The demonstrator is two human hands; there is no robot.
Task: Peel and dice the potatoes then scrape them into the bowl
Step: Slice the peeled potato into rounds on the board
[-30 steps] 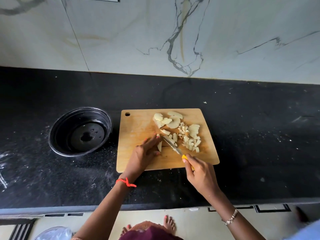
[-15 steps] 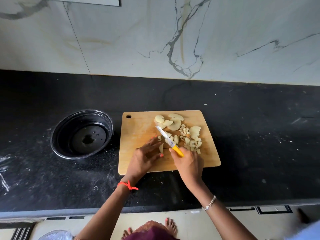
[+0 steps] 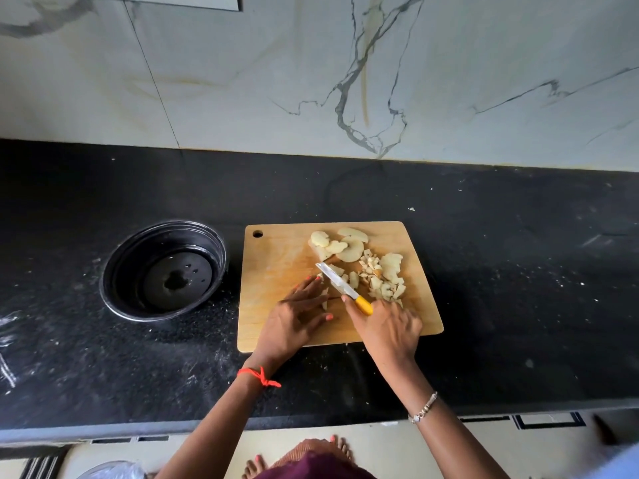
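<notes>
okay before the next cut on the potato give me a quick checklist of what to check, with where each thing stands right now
1. Knife held firmly: ok, the right hand is wrapped around its yellow handle.
2. Left hand steadying the piece: ok, it lies flat on the cutting board, over a potato strip.
3. Left fingertips clear of the blade: not ok, they sit right beside it.
4. Board fully on the counter: ok.
5. Bowl ready to receive: ok, it stands left of the board, with no potato in it.
6. Slices still to dice: not ok, several remain whole at the board's far side.
</notes>
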